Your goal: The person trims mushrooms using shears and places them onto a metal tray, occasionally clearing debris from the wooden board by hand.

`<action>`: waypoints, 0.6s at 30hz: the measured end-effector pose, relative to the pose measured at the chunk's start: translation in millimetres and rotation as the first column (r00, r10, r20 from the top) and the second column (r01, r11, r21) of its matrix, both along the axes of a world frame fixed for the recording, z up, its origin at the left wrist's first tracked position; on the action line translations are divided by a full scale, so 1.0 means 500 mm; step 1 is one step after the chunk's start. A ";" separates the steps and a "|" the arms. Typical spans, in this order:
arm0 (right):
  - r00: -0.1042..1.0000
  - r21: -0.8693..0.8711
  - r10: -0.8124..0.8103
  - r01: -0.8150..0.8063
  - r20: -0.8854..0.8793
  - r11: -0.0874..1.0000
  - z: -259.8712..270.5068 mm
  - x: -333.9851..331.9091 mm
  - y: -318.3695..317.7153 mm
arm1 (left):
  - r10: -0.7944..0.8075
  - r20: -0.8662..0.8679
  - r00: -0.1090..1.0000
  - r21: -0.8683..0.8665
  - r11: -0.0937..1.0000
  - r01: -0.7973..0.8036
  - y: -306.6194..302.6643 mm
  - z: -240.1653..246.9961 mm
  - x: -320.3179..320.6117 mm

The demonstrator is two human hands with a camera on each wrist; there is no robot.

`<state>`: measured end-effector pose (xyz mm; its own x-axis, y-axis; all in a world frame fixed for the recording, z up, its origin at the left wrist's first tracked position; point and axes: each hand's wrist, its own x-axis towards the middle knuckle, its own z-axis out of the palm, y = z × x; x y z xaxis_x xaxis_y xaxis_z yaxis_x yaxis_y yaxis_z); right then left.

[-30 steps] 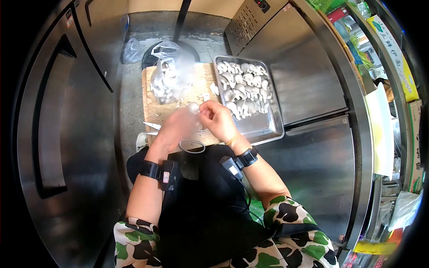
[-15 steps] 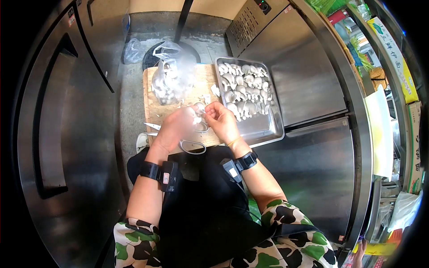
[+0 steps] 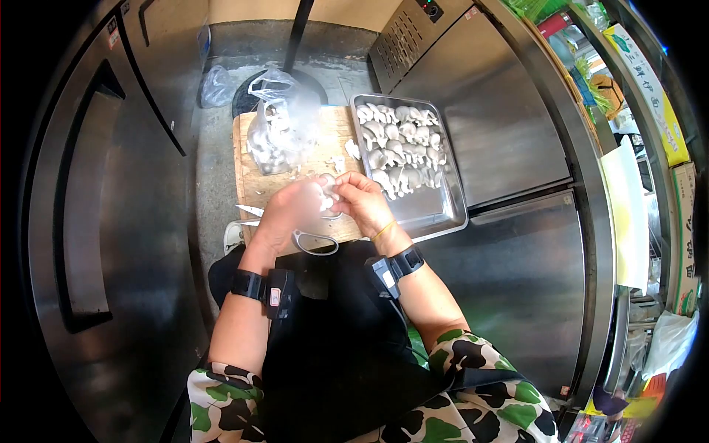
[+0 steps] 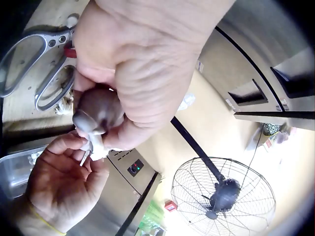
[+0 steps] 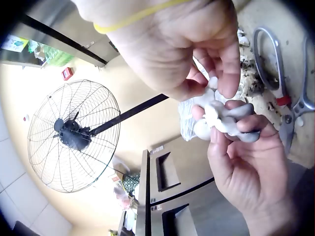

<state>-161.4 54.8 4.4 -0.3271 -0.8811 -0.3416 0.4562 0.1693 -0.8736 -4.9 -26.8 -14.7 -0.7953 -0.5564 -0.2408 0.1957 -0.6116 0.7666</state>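
Note:
Over the wooden cutting board, my left hand holds a small clump of mushrooms with grey caps and white stems, thumb and fingers around it. My right hand meets it from the right, its thumb and fingertips pinching a pale stem of the clump, as the right wrist view shows. Behind the hands, scissors with grey loop handles and a red part near the pivot lie on the board, their blades partly hidden by my left hand.
To the right, a metal tray carries rows of mushrooms, with bare metal at its near end. A clear plastic bag of mushrooms stands at the board's back left. Trimmings lie on the board. Steel cabinets flank both sides.
My right fingers moved slightly away from the left hand half a second ago, and are now closer in at the clump. The grey cap seen between the hands then has turned. The tray's rows look unchanged.

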 end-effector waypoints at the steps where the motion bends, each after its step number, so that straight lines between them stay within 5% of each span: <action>1: 1.000 -0.013 0.000 0.000 0.016 1.000 0.002 0.001 0.001 | 0.000 -0.006 1.000 0.003 1.000 0.000 -0.001 0.000 0.000; 7: 1.000 0.023 -0.028 0.028 -0.008 0.999 0.006 0.005 0.005 | 0.017 -0.020 1.000 0.033 0.999 -0.016 0.000 0.014 0.002; 10: 0.936 -0.085 -0.131 0.109 -0.327 0.990 -0.014 0.008 0.005 | 0.026 -0.016 1.000 0.026 0.999 -0.026 0.002 0.015 0.000; 13: 0.781 -0.180 -0.187 0.098 -0.596 0.979 -0.013 0.021 0.006 | 0.053 0.004 0.999 -0.032 0.998 -0.053 0.003 0.009 -0.002; 16: 0.449 -0.123 -0.120 0.022 -0.885 0.992 0.048 0.050 0.009 | 0.051 0.020 0.999 -0.053 0.997 -0.049 0.001 -0.001 -0.005; 18: 0.407 -0.095 -0.100 0.033 -0.908 0.995 0.045 0.056 0.006 | 0.043 0.054 0.998 -0.041 0.998 -0.041 0.000 0.008 -0.006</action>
<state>-133.5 57.6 26.7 -0.4737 -0.8470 0.2413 -0.6064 0.1149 -0.7868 -8.1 -26.7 -10.6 -0.7571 -0.5992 -0.2602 0.1777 -0.5721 0.8007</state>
